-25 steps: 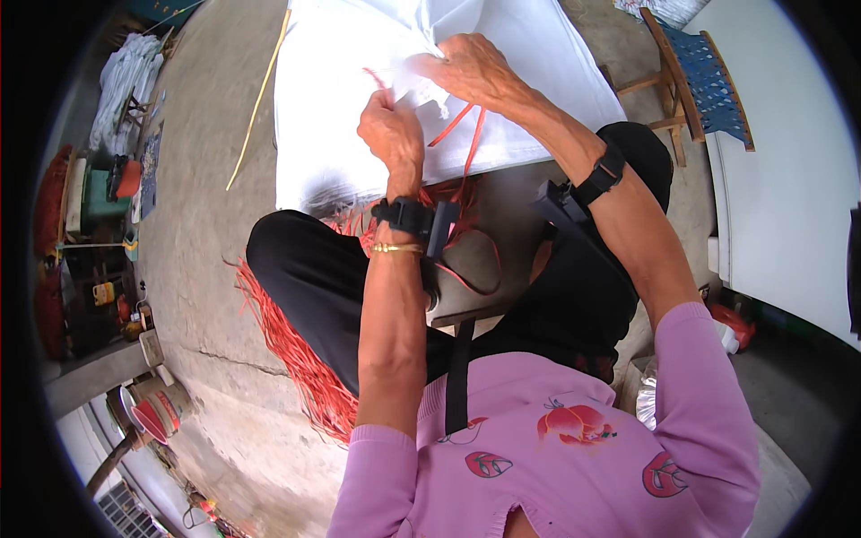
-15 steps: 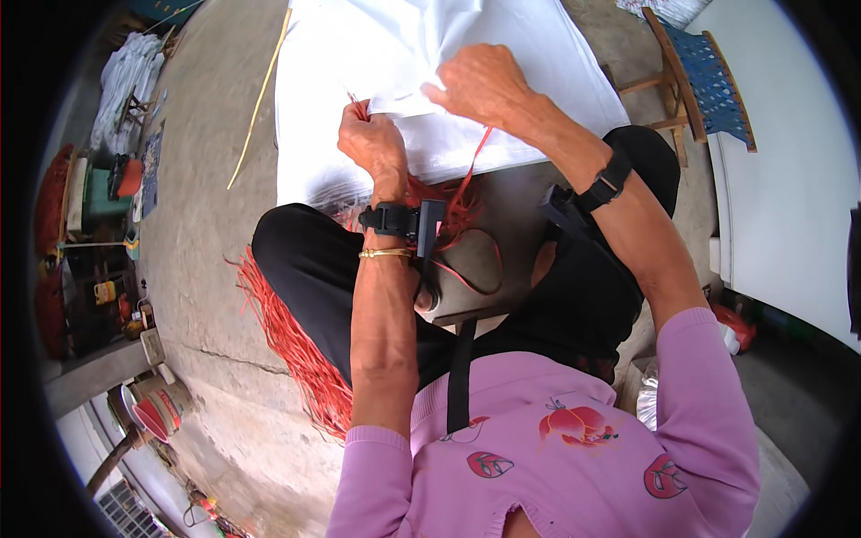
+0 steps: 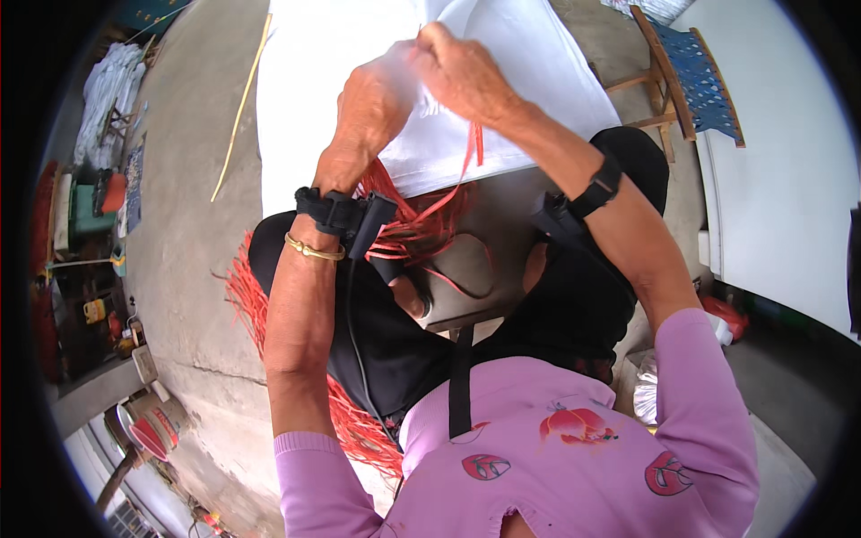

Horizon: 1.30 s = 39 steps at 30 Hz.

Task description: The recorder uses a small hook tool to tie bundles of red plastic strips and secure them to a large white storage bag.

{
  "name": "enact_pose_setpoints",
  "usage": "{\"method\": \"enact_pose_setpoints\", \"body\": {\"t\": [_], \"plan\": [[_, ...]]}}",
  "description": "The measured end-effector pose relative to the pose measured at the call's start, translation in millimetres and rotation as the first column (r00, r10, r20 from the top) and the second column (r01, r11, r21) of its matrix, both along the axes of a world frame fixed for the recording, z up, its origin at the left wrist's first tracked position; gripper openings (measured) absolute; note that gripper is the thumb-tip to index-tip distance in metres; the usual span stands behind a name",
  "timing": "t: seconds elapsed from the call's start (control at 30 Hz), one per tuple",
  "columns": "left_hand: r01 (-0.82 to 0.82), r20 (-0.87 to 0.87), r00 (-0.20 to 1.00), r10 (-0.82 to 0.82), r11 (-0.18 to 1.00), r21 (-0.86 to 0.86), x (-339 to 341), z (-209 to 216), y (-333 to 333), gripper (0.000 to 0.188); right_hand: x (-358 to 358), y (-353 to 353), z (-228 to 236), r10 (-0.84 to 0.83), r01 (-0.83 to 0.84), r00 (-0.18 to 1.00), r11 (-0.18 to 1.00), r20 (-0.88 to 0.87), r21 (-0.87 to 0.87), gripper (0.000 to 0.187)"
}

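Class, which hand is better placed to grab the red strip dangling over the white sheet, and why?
Probably the right hand: the red strip dangles just below it; the left hand is farther left.

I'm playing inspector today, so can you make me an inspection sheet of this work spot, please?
Surface: smooth white flexible sheet, spread out ahead.
Job's things: long thin flat red strips, loosely heaped by the sheet's near edge; more at left.
Clutter: long thin yellowish stick on the grey concrete floor.
Hands: bare left hand and right hand close together over the sheet; grip blurred.
Cables: thin black cord beside the left forearm.
Surroundings: wooden-framed seat with blue woven top, right.
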<state>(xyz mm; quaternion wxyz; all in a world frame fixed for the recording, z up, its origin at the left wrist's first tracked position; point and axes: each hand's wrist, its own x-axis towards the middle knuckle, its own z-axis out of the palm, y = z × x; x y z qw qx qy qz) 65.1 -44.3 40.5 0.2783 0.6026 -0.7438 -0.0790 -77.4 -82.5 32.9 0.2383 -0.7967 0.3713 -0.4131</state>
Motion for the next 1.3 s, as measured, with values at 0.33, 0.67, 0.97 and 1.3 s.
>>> {"method": "enact_pose_setpoints", "body": {"t": [0.33,0.67,0.97,1.3], "plan": [[0.038,-0.969,0.107,0.221,0.973,0.226,17,21,-7,0.025,-22,-33,6,-0.315,0.234,0.945,0.839,0.089,0.490,0.025],[0.346,-0.967,-0.151,0.206,0.927,0.144,15,40,4,0.022,1,1,-15,0.140,-0.149,0.981,0.987,0.131,0.059,0.022],[0.299,-0.870,-0.198,0.451,0.874,0.384,28,17,-8,0.012,6,9,-35,0.178,-0.213,0.973,0.936,0.145,0.280,0.020],[0.026,-0.913,-0.298,0.277,0.959,0.282,22,9,-24,0.013,24,41,3,-0.049,-0.458,0.797,0.601,0.602,0.655,0.019]]}}
